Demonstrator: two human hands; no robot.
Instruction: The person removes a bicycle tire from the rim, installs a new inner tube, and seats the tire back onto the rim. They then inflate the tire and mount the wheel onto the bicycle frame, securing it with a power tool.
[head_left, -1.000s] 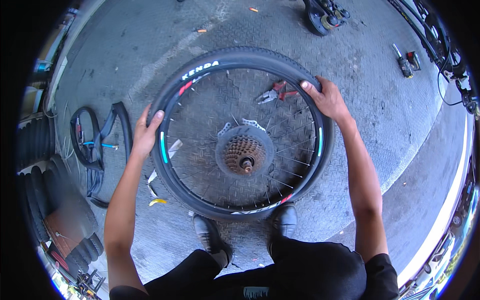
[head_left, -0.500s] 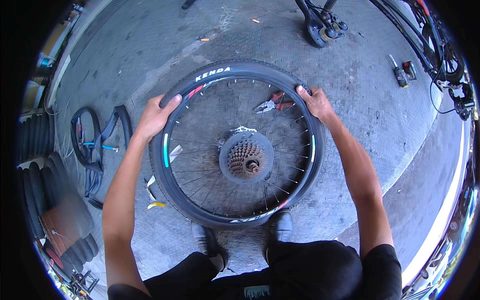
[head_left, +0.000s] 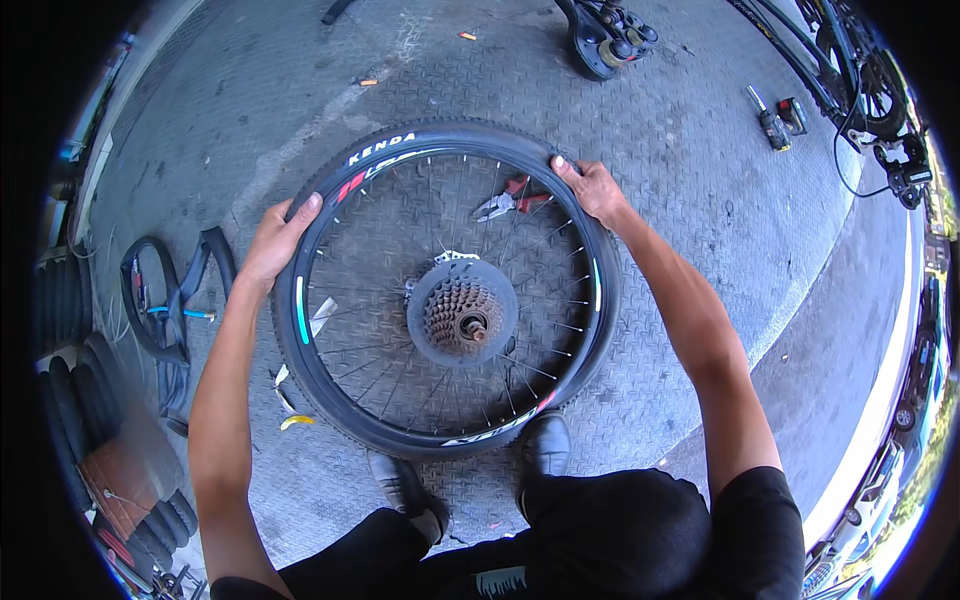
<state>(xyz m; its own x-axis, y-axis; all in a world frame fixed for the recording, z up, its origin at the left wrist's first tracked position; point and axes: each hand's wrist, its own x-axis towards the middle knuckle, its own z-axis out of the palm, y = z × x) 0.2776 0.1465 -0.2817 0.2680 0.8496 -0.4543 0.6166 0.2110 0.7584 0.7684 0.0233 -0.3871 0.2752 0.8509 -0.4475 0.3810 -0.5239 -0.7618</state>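
A bicycle wheel with a black tire (head_left: 606,320) fills the middle of the view, its face turned up toward me. My left hand (head_left: 276,242) is closed around the tire at its upper left, thumb on top. On the upper right side my right hand (head_left: 594,190) grips the tire the same way. A rusty cassette (head_left: 460,315) with a dark disc behind it sits at the hub. Through the spokes I see red-handled pliers (head_left: 512,203) on the floor. The wheel's lower edge is close to my black shoes (head_left: 547,445).
A limp inner tube (head_left: 172,345) and a blue hose piece lie left of the wheel, near stacked tires (head_left: 62,290). A yellow strip (head_left: 297,421) is by my left arm. Farther off are a saddle (head_left: 592,50), a power driver (head_left: 775,132) and a bicycle frame (head_left: 825,95).
The scene has slid left in the picture and tilted slightly as the view moved. Both hands keep the same hold on the tire.
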